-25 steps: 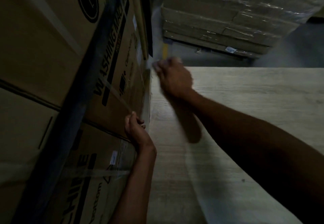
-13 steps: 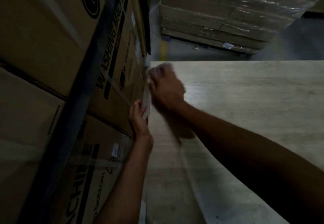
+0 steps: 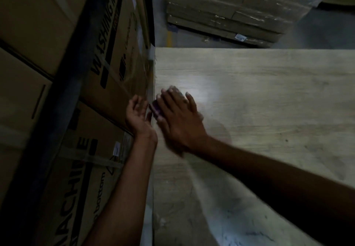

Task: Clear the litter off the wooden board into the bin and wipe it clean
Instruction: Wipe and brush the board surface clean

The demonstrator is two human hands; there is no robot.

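The pale wooden board [image 3: 265, 99] fills the right of the view, with dusty smears on its near part. My right hand [image 3: 179, 119] lies flat on it at the left edge, fingers spread. A small purple piece [image 3: 156, 108] shows under its fingertips, right at the edge. Something pale and blurred [image 3: 173, 89] sits at the tip of the hand. My left hand [image 3: 137, 117] is cupped, palm up and fingers apart, just off the board's left edge beside the purple piece. No bin is in view.
Tall cardboard washing-machine boxes [image 3: 107, 67] stand tight against the board's left edge. Beyond the far edge, a pallet of flat cartons in plastic wrap [image 3: 230, 11] rests on the grey floor [image 3: 317, 34].
My right hand has slid back along the left edge towards me and flattened from a fist. My left hand has come off the box and opened at the edge.
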